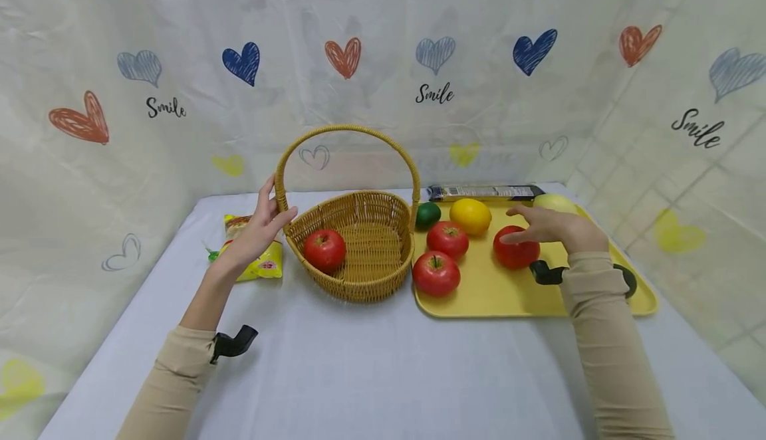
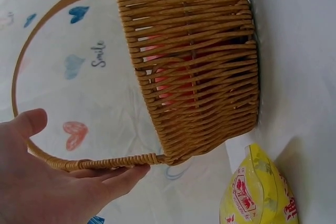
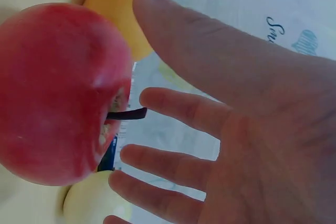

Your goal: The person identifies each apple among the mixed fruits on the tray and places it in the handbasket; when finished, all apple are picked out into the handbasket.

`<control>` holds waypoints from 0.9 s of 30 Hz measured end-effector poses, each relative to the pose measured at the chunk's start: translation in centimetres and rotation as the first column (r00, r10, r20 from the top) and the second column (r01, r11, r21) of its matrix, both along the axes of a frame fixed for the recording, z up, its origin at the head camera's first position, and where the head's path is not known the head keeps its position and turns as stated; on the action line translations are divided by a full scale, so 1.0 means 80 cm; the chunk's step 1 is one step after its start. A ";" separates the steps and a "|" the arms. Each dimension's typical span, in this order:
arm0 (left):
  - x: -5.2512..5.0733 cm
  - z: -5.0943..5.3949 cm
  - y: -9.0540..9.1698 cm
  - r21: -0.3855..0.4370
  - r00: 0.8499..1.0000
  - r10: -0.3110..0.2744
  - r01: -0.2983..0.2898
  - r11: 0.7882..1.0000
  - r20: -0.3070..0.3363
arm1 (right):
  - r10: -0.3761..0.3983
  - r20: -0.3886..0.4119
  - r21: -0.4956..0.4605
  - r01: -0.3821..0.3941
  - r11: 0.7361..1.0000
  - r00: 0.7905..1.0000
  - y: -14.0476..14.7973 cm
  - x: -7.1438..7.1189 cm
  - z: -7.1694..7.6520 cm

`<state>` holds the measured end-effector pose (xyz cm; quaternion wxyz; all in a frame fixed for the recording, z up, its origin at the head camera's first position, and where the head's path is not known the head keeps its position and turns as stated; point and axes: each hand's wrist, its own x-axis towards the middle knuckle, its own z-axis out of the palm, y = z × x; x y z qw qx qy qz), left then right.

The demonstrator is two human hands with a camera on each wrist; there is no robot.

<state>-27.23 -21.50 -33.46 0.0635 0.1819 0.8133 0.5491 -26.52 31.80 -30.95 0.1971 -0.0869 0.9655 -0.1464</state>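
Note:
My left hand point(image 1: 258, 230) rests against the left side of the handle on the wicker basket point(image 1: 372, 287). Its fingers lie fairly straight along the handle point(image 2: 115, 162), and the thumb stands apart. Inside the basket, toward the left, is a red apple point(image 1: 324, 251). On the right, my right hand point(image 1: 553, 226) hovers with spread fingers just over another red apple point(image 1: 516, 254) on the yellow tray point(image 1: 491, 300). The right wrist view shows that apple's stem point(image 3: 127, 114) near the fingertips, with a gap between palm and fruit.
Two more apples point(image 1: 435, 274), a lemon point(image 1: 470, 217), a small green fruit point(image 1: 427, 215) and a pale round fruit point(image 1: 555, 203) share the tray. Behind lies a long packet point(image 1: 485, 192). Yellow packaging point(image 1: 266, 262) sits left of the basket. A dark round item point(image 1: 628, 280) is partly hidden by my right wrist.

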 end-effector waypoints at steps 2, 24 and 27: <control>0.000 -0.001 0.001 0.001 1.000 0.001 -0.001 1.000 0.001 | -0.006 0.006 0.004 0.006 1.000 1.000 0.001 -0.002 -0.003; 0.003 0.002 0.001 0.017 1.000 0.010 -0.010 1.000 0.014 | -0.098 0.250 -0.075 0.120 0.990 0.963 -0.007 -0.013 -0.027; 0.003 0.003 0.001 0.016 1.000 0.003 -0.003 1.000 0.010 | -0.096 0.239 -0.064 0.115 0.991 0.966 -0.005 -0.012 -0.029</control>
